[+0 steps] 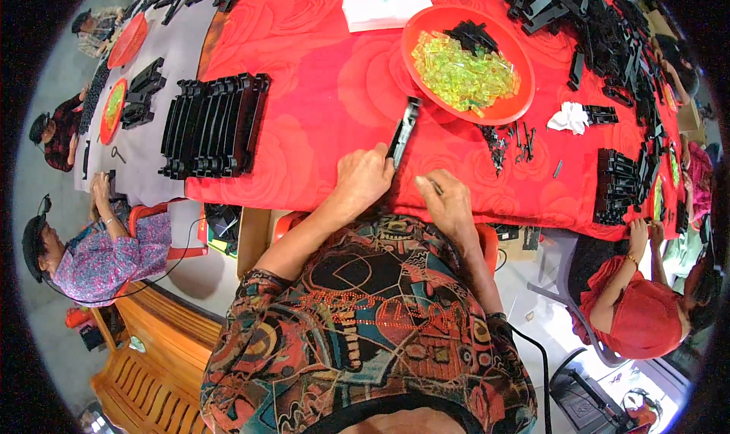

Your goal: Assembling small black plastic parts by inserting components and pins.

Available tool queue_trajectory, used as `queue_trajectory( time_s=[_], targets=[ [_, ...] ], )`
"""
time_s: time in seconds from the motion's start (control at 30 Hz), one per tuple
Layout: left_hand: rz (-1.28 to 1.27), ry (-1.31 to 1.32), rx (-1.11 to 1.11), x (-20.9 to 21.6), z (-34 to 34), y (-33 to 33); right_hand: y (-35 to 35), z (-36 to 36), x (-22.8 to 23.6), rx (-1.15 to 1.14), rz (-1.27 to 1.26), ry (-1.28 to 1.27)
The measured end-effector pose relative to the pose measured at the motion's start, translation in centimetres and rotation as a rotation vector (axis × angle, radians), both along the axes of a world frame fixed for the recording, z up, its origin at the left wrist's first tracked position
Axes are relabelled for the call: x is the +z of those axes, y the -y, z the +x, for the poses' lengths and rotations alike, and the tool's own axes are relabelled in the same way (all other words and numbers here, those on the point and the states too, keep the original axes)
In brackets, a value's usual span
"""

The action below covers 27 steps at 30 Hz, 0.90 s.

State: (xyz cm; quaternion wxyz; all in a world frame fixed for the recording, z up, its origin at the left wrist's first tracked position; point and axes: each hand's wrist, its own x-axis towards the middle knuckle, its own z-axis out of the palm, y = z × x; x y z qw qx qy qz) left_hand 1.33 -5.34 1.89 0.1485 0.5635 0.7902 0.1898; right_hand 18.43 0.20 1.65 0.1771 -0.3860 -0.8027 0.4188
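Note:
Near the table's front edge, my left hand point(365, 175) is closed round a long narrow black plastic part point(404, 132), which slants up and away from me. Just to its right, my right hand point(450, 204) has its thumb and fingers curled together. A small dark bit shows at those fingertips, too little to name. Beyond both hands sits a red plastic bowl point(525, 107) of yellow-green translucent small pieces point(464, 69), with a few black pieces point(473, 36) at its far side. Small black bits point(498, 147) are scattered right of the hands.
A stack of assembled black parts point(215, 126) lies at left on the red tablecloth point(304, 69). A white box point(385, 7) stands at the back. Black parts point(608, 46) heap up at right, near a crumpled tissue point(569, 118). Co-workers point(114, 244) sit on both sides.

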Motion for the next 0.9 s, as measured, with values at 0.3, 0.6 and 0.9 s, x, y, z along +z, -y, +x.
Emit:
queue_trajectory(
  time_s=[0.3,0.6,0.9],
  targets=[
    [0.231,-0.325,-0.374,0.0,-1.8,-0.1,-1.3,3.2,1.9,-0.418,-0.509,-0.901],
    [0.356,-0.260,-0.465,0.0,-0.9,-0.1,-4.4,1.1,1.8,-0.446,-0.534,-1.417],
    [0.339,-0.239,-0.490,-2.5,-1.0,0.6,-4.4,-4.1,-0.7,-0.587,-0.618,-1.267]
  ],
)
